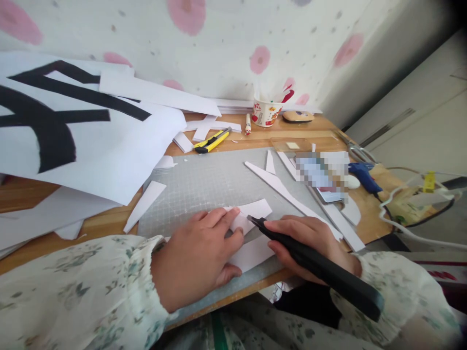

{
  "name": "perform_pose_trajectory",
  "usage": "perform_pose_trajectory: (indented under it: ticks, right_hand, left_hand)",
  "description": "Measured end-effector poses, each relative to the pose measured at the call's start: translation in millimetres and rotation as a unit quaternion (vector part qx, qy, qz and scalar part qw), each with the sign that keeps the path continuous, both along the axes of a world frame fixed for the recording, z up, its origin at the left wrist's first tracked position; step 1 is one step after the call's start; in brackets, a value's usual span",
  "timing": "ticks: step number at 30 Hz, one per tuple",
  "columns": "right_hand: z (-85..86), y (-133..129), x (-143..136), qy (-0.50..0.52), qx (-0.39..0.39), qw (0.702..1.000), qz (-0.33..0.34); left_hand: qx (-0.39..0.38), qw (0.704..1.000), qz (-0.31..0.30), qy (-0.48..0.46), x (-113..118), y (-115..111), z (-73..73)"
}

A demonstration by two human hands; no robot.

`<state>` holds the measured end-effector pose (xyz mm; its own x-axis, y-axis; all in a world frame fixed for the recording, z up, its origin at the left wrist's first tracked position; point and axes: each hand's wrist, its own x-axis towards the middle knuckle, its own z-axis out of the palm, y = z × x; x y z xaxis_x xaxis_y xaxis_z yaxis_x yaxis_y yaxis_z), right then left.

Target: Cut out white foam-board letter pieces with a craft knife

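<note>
One knife (321, 267) over strip (260, 208); bare mat (204, 180) beyond edge.

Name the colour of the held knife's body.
The knife has a black body, best seen in the head view.

The table (324, 130) is of smooth brown wood with a faint sheen. Along its near edge, the cutting mat (204, 180) looks like matt grey plastic, scuffed over its grid; the cut strip (255, 212) on it is matt white card. The black utility knife (317, 262) has a smooth plastic handle and a metal blade. Toward the far edge, the snap-off cutter (215, 140) is yellow and black plastic, and the printed cup (266, 114) looks like smooth paper. Near the right edge, the scissors (363, 153) show shiny metal.
</note>
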<state>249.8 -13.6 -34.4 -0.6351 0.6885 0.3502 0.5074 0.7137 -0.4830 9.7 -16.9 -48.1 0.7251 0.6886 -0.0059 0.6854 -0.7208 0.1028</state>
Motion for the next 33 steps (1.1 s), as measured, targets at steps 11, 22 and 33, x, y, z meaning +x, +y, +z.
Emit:
perform_pose_trajectory:
  ticks: [11, 22, 33]
  right_hand:
    - [-9.1, -11.7, 0.9, -0.007, 0.102, 0.995, -0.014]
    - [-27.9, -26.6, 0.6, 0.005, 0.147, 0.988, -0.051]
    - [-53.7, -35.6, 3.3, 0.017, 0.187, 0.98, -0.065]
  left_hand:
    - [0.009, 1.0, 0.001, 0.011, -0.1, 0.2, 2.3]
    - [0.007, 1.0, -0.002, 0.01, 0.5, 1.7, 2.5]
    - [0.018, 1.0, -0.011, 0.003, -0.9, 2.8, 0.1]
